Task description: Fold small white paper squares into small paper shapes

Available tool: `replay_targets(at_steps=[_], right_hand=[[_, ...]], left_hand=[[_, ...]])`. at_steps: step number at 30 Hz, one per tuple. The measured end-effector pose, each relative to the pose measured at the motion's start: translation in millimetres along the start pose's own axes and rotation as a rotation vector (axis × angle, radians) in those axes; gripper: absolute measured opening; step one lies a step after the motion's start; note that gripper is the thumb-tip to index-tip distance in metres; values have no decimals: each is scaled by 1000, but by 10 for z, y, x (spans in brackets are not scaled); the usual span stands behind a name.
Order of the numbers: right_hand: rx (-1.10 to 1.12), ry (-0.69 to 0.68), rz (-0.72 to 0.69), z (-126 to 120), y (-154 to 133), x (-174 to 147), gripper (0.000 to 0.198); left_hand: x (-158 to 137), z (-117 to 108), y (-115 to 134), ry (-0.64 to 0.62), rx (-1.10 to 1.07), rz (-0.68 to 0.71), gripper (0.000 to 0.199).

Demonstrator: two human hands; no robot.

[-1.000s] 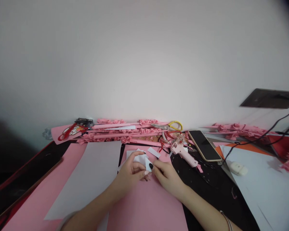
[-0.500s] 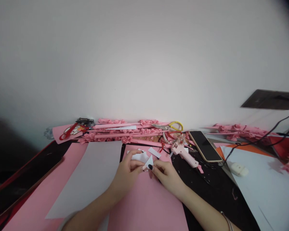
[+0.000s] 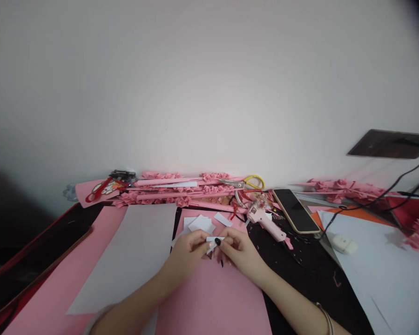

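A small folded piece of white paper [image 3: 214, 239] is pinched between my two hands, over a pink sheet [image 3: 214, 298]. My left hand [image 3: 188, 249] grips its left side with thumb and forefinger. On the other side, the thumb and fingers of my right hand [image 3: 239, 251] press it, the dark thumbnail lying on the paper. Just beyond my fingers lies a loose stack of white paper squares [image 3: 200, 223]. A white paper strip [image 3: 223, 219] rests to the right of that stack. The underside of the folded paper is hidden by my fingers.
A pink glue gun [image 3: 270, 225] and a phone [image 3: 296, 211] lie to the right. Yellow-handled scissors [image 3: 246, 182] rest on pink paper flower stems [image 3: 195, 194] along the wall. Red-handled scissors [image 3: 101, 188] lie back left. White sheets [image 3: 125, 260] flank the work area; a black cable [image 3: 387, 195] crosses the right.
The white paper stood up as a triangle; now it shows as a narrow folded band. My left forefinger has come down from the stack onto it, leaving the squares more visible.
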State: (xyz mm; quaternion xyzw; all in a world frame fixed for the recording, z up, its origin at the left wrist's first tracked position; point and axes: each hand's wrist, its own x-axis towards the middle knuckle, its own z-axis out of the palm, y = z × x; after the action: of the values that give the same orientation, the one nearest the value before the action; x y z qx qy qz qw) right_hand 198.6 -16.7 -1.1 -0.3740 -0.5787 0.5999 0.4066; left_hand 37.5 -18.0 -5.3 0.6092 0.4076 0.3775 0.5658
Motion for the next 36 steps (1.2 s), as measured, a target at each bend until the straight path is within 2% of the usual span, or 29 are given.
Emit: replay_targets(at_steps=[6, 12, 20, 30, 36], right_hand=[[104, -53, 34, -87, 44, 34, 35], [89, -129, 35, -168, 41, 50, 32], [76, -78, 30, -165, 108, 58, 23], [95, -149, 29, -156, 46, 54, 16], [34, -101, -77, -151, 41, 60, 24]], left_hand=[[-4, -31, 62, 39, 26, -10, 17], [11, -48, 62, 51, -22, -5, 24], [-1, -54, 77, 11, -165, -70, 29], [3, -61, 57, 37, -155, -90, 29], [15, -52, 35, 41, -120, -146, 24]])
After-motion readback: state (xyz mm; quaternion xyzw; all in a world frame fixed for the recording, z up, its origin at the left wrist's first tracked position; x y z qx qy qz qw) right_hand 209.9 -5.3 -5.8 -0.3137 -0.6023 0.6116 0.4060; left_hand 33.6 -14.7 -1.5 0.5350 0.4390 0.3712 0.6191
